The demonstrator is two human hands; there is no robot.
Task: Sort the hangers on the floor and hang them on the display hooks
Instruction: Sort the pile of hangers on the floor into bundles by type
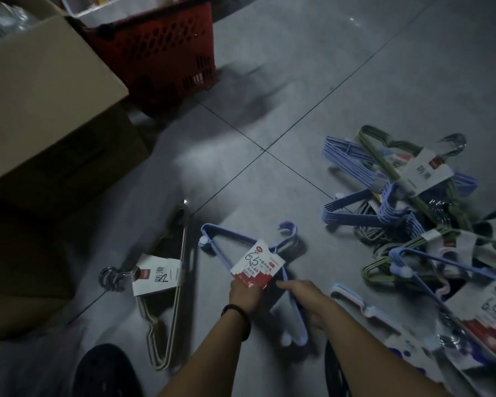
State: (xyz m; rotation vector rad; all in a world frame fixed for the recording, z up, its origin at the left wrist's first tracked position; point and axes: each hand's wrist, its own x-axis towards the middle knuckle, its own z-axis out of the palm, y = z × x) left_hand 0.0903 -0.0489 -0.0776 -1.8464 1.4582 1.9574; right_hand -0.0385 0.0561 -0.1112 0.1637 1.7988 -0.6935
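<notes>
Now L grip (245, 296) pinches label (257, 266) of blue hanger bundle (222, 255), R grip (305, 296) curled round its lower arm.

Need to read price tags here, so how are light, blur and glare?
Head view: dim, darkest at the corners, yet the label on the blue hanger bundle gripped by the left hand and right hand is legible. Head view: the red basket and the hanger pile at lower right smear; a small glare spot sits on the floor.

Left hand (244, 297) and right hand (301, 296) grip the blue hangers (256, 262).
</notes>
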